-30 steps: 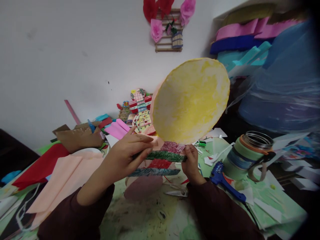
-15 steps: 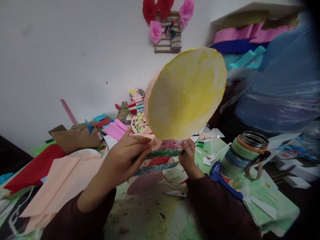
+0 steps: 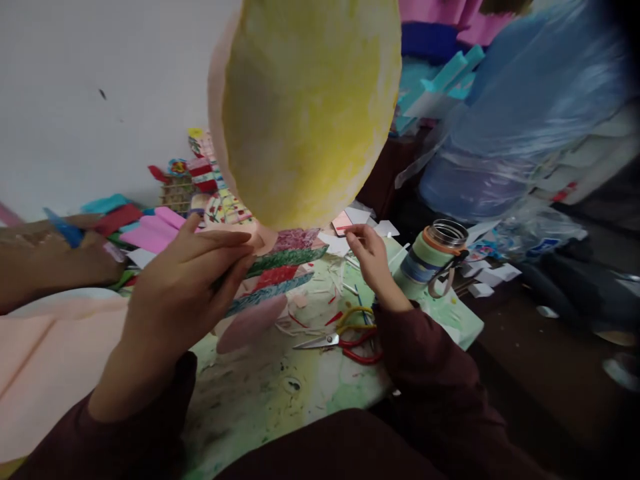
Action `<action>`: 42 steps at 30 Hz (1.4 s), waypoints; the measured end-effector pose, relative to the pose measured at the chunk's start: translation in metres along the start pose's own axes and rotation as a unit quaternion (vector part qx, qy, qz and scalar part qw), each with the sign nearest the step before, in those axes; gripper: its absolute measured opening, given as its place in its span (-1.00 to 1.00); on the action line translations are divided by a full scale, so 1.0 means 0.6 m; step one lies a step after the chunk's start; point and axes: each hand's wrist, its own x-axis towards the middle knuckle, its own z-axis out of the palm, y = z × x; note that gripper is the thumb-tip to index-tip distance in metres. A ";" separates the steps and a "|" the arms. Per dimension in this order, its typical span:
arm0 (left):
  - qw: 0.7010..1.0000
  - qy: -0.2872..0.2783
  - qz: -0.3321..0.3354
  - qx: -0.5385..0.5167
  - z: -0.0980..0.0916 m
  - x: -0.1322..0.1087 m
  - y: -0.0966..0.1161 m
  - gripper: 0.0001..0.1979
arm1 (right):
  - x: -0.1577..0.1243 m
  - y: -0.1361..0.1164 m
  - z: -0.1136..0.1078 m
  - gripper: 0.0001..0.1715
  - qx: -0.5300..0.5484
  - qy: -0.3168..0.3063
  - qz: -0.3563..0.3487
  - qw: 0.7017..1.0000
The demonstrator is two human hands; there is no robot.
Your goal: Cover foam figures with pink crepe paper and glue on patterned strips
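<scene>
A large paper craft piece (image 3: 310,113) has a yellow-painted oval on top and red, green and blue strips (image 3: 285,260) beneath it. My left hand (image 3: 187,280) grips its lower left side, with fingers wrapped round the edge of the strips. To the right of the strips, apart from them, my right hand (image 3: 367,253) is raised with fingers bent and thumb near the index finger; nothing shows between them. Below the strips lie red-handled scissors (image 3: 325,342) on the green table (image 3: 240,407).
A green bottle (image 3: 425,260) without a lid stands right of my right hand. Pink paper (image 3: 55,367) and a cardboard box (image 3: 60,260) are at the left. Paper scraps litter the table. A big blue plastic-wrapped bundle (image 3: 490,127) is behind at the right.
My right hand has let go of the strips and moved away from their right end. The view has turned right and down, and the yellow oval now looks larger.
</scene>
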 end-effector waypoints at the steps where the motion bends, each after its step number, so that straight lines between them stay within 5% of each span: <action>1: 1.000 -0.004 -0.006 -0.001 -0.001 -0.003 0.000 -0.75 | -0.020 -0.003 -0.027 -0.65 -0.073 -0.009 -0.002 0.997; 4: 1.000 0.003 -0.018 -0.016 0.000 -0.012 -0.003 -0.68 | -0.097 -0.007 -0.085 -0.70 -0.298 -0.064 0.017 0.952; 7: 0.999 0.042 -0.016 -0.028 0.006 -0.013 -0.008 -0.65 | -0.166 0.002 -0.106 -0.73 -0.469 -0.137 0.056 0.870; 9: 0.997 0.069 -0.011 -0.021 0.009 -0.010 -0.009 -0.66 | -0.194 0.015 -0.108 -0.71 -0.534 -0.158 0.076 0.827; 12: 0.996 0.088 -0.014 -0.029 0.008 -0.005 -0.007 -0.73 | -0.209 0.041 -0.112 -0.60 -0.566 -0.161 0.071 0.806; 21: 0.992 0.094 -0.074 -0.024 0.000 0.001 -0.003 -0.84 | -0.204 0.091 -0.146 -0.72 -0.585 -0.185 0.082 0.785; 30: 0.993 0.091 -0.076 -0.026 0.003 -0.005 -0.016 -0.83 | -0.199 0.112 -0.157 -0.59 -0.548 -0.174 0.052 0.817; 38: 0.994 0.081 -0.059 -0.032 0.003 -0.006 -0.015 -0.84 | -0.201 0.109 -0.186 -0.56 -0.522 -0.068 -0.004 0.850; 42: 0.995 0.080 -0.050 -0.032 0.001 -0.004 -0.010 -0.84 | -0.190 0.068 -0.178 -0.64 -0.500 0.057 -0.071 0.861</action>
